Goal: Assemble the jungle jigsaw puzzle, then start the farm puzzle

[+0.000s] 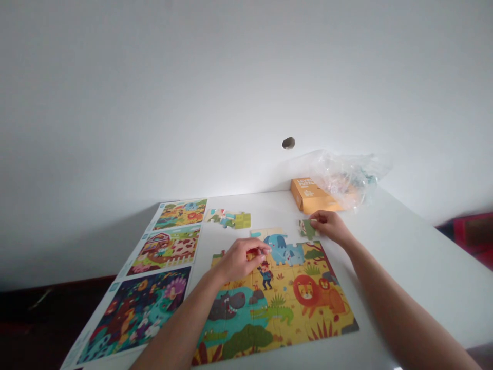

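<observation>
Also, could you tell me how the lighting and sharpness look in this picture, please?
Head view: soft, even light, brightest on the wall behind the table; the lower left falls dark; the bag glares pale; the puzzle is fairly sharp, the piece in the right hand slightly soft; the wide lens splays the table's edges.

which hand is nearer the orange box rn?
Right. The right hand is just in front of the orange box, pinching a green puzzle piece. The left hand is farther away, nearer the person and to the left, resting on the assembled puzzle.
</observation>
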Motion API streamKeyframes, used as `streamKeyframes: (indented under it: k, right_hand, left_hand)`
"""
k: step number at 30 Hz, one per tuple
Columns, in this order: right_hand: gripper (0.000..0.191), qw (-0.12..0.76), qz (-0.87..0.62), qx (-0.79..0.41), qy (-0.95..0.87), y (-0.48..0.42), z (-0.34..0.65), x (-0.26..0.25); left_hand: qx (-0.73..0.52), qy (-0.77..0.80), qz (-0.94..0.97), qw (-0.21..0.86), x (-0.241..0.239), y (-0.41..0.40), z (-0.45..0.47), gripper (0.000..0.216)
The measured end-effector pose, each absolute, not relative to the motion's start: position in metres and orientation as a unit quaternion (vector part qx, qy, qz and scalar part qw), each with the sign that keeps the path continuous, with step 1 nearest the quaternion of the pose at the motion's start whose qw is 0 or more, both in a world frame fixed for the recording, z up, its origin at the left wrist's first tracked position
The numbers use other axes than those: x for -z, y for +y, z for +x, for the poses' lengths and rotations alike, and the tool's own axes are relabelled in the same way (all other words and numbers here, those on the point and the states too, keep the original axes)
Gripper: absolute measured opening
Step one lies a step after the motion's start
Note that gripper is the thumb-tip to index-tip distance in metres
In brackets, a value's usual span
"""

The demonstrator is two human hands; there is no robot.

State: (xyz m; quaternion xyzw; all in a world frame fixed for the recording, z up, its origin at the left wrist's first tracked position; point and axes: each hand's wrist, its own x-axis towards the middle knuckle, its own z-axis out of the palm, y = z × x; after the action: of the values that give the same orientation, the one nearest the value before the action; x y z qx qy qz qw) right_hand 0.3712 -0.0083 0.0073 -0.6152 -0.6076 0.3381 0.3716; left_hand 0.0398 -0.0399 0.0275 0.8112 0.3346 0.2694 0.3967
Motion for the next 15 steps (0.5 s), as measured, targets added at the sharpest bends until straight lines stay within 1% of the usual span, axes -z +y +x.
streamKeyframes:
  k: [6,12,15]
  right_hand:
    - [0.022,0.356,-0.627,-0.335,-0.606,-0.0063,0.3757,-0.0011]
    - [0.018,0.305,-0.635,-0.253,-0.663,-0.0072,0.375,-0.0031]
    - [0.02,0.322,-0.627,-0.274,-0.654,-0.0075,0.3736,-0.0043]
  left_hand:
    - [-0.274,0.33,0.816,0.388,-0.029,-0.0398,0.04,0.024]
    - [-0.269,0.33,0.818,0.387,-0.0303,-0.0402,0.0404,0.024]
    - [-0.266,0.33,0.819,0.386,-0.0308,-0.0403,0.0406,0.023]
